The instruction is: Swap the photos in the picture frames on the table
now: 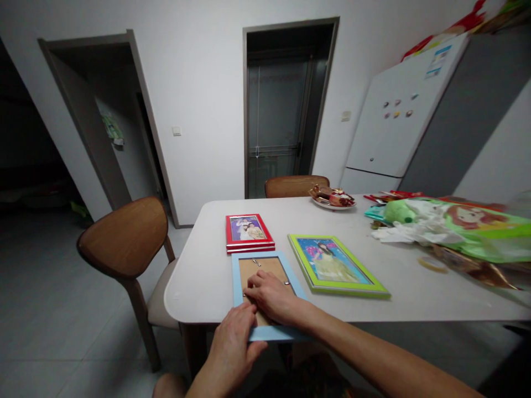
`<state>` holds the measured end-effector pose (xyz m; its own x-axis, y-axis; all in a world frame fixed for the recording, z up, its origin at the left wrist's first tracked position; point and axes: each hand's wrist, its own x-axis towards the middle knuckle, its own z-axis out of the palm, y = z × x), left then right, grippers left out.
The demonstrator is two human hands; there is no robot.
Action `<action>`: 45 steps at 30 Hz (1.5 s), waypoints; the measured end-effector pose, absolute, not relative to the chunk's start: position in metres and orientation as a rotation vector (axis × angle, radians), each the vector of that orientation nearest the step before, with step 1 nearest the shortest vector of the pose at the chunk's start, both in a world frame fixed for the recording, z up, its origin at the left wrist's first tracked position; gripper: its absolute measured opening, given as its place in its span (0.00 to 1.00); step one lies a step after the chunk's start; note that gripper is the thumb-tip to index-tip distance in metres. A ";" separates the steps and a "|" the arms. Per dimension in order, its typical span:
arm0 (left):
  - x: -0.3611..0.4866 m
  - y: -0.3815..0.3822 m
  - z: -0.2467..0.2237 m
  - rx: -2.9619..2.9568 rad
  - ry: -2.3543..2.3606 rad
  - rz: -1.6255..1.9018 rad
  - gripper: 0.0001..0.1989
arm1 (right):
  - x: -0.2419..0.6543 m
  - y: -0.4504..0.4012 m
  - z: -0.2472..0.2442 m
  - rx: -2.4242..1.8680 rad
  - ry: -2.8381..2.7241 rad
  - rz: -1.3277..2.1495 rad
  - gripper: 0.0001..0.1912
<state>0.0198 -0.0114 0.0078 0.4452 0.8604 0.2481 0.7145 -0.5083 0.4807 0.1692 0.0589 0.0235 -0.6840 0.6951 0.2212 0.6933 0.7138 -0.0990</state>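
A light blue picture frame lies face down at the table's front edge, its brown backing board facing up. Small metal clips show at the top and right of the backing. My left hand holds the frame's lower left side, thumb apart near the bottom edge. Over the backing, my right hand has curled fingers, the tips at a small clip on the left inner edge, partly hidden. Beyond lies a red picture frame, apparently stacked on another red one. A green picture frame lies face up to the right.
The white table holds a plate of items at the back and a pile of colourful bags and wrappings at the right, near a tape roll. Wooden chairs stand left and behind.
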 end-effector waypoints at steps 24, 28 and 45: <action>0.018 -0.020 0.016 2.331 1.418 0.607 0.25 | 0.170 0.143 0.006 -1.838 -1.981 0.159 0.09; 0.016 -0.022 0.016 2.362 1.448 0.485 0.27 | 0.175 0.133 0.014 -1.724 -1.978 0.212 0.11; 0.047 -0.026 0.056 1.621 1.100 1.367 0.13 | 0.202 0.031 0.020 -1.128 -0.858 1.416 0.19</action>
<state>0.0467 -0.0259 0.0556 0.0668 0.9318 0.3569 0.1493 -0.3630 0.9198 0.2020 0.0313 0.0203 0.0307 0.9839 -0.1763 -0.2995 -0.1592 -0.9407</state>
